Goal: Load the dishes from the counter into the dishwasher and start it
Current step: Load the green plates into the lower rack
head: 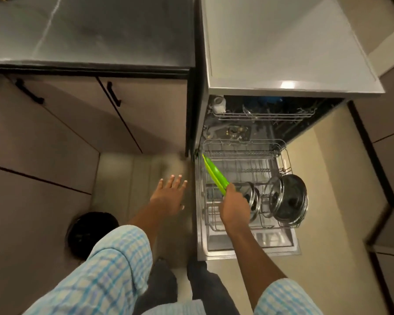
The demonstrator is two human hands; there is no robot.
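Gripping a green plate (214, 173) edge-on, the right hand (233, 205) is lowering it into the dishwasher's lower rack (243, 141), at nine o'clock from the glass lids (275, 195). The left hand (168, 196) is hovering empty, fingers spread. If the plate is missing its slot, it could be tipping against the lids.
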